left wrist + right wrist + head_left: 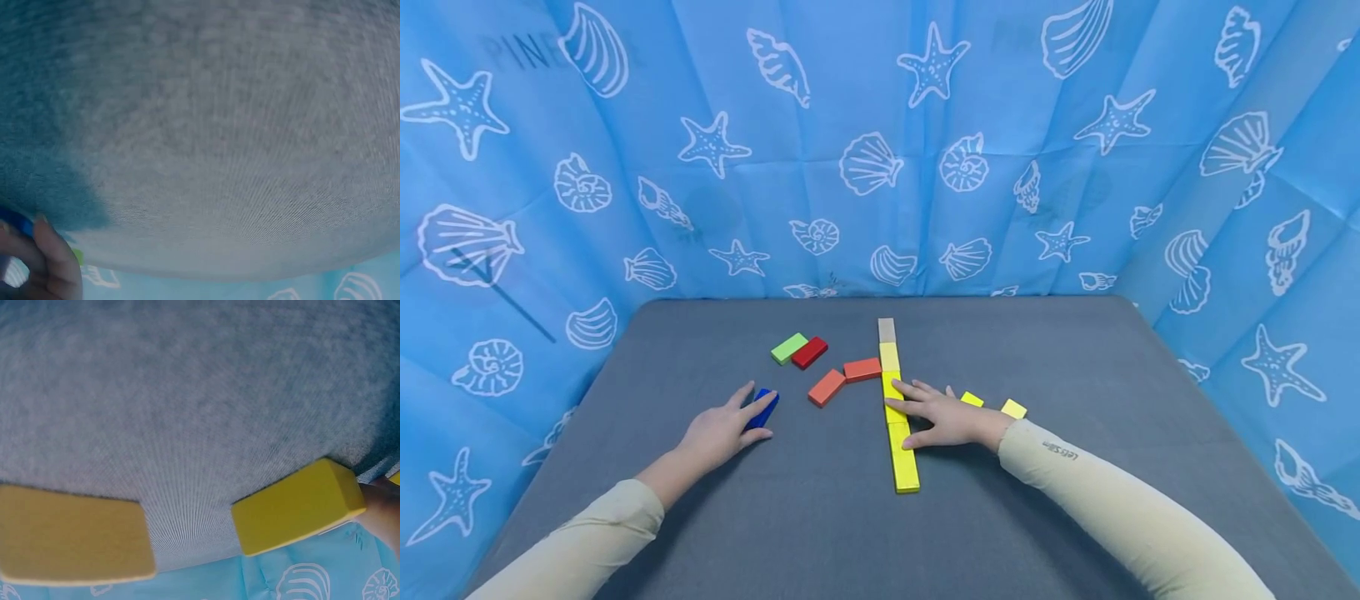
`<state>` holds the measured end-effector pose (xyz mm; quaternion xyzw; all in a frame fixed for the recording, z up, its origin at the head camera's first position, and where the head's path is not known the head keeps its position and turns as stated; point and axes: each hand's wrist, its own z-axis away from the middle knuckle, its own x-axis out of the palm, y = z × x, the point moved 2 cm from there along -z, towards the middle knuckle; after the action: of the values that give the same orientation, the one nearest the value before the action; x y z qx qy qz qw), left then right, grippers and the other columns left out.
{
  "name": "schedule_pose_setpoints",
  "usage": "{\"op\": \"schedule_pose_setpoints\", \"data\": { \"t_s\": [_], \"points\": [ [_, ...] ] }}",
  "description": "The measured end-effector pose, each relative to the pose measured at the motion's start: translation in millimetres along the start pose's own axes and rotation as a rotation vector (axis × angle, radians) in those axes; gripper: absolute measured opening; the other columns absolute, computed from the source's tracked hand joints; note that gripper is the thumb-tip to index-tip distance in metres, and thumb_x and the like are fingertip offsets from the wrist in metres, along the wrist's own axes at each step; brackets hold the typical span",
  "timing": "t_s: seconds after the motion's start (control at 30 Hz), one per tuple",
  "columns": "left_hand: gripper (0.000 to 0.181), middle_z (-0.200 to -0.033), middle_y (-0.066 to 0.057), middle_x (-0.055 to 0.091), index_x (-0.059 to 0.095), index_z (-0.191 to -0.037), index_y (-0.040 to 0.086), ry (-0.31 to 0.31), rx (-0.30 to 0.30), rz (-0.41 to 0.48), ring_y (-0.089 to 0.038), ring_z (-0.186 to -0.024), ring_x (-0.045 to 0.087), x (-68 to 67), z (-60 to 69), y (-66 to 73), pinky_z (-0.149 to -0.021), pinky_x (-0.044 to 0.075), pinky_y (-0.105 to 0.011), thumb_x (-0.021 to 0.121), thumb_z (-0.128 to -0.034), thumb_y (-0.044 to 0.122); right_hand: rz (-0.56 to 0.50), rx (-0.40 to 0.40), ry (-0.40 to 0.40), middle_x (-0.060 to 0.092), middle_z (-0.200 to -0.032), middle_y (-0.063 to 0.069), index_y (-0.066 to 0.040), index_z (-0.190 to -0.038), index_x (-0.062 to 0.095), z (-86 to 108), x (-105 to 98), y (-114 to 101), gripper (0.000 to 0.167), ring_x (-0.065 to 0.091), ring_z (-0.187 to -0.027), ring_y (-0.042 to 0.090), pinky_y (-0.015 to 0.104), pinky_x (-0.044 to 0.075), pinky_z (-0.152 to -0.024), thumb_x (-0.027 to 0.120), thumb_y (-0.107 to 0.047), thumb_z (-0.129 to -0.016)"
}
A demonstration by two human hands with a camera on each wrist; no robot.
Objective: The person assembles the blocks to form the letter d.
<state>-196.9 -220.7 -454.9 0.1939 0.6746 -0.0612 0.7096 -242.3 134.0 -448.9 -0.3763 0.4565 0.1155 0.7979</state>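
Observation:
In the head view, the left hand (717, 431) holds a blue block (763, 410) between thumb and fingers at the left; the left wrist view shows only the hand's fingers (59, 265) beside the blue block (17, 220). The right hand (951, 417) rests with spread, mostly straight fingers on a straight row: two bright yellow blocks (905, 467), then a pale yellow block (889, 357) and a beige block (887, 330) at the far end. Part of the right hand (382, 515) shows at the right wrist view's edge.
Two orange blocks (827, 388) lie left of the row, one against it. Green (788, 348) and red (810, 352) blocks touch farther back. Beyond the right wrist lie a yellow block (294, 509) and a pale yellow block (75, 534). A blue curtain (850, 100) hangs behind the grey table (1075, 350).

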Motion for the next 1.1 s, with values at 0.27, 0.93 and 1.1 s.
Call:
{"op": "schedule_pose_setpoints", "data": {
  "t_s": [0.27,0.93,1.1],
  "points": [
    [0.055,-0.142,-0.028,0.044,0.046,-0.145,0.009,-0.031,0.032,0.022,-0.045,-0.114,0.056,5.1,-0.5,0.0,-0.084,0.049,-0.058,0.061,-0.0966,0.029,0.005,0.013,-0.004,0.012,-0.163,0.001,-0.024,-0.153,0.034,0.0,-0.1,0.8,0.074,0.007,-0.147,0.033,0.071,0.006,-0.106,0.064,-0.048,-0.090],
    [0.044,-0.121,-0.020,0.065,0.067,-0.124,0.005,0.257,0.176,-0.030,-0.034,-0.097,0.068,4.6,11.9,29.5,-0.072,0.055,-0.048,0.074,-0.0863,0.028,-0.005,0.010,-0.008,0.012,-0.163,0.001,-0.024,-0.153,0.034,0.4,0.3,1.1,0.074,0.007,-0.147,0.034,0.071,0.006,-0.106,0.064,-0.048,-0.090],
    [0.046,-0.118,-0.018,0.067,0.068,-0.123,0.007,0.216,0.159,-0.051,-0.033,-0.096,0.068,5.4,11.3,46.5,-0.072,0.056,-0.047,0.072,-0.0865,0.034,0.007,0.018,-0.008,0.012,-0.163,0.000,-0.025,-0.153,0.033,-1.3,1.1,2.1,0.074,0.007,-0.147,0.032,0.071,0.006,-0.106,0.064,-0.049,-0.090]
  ]
}}
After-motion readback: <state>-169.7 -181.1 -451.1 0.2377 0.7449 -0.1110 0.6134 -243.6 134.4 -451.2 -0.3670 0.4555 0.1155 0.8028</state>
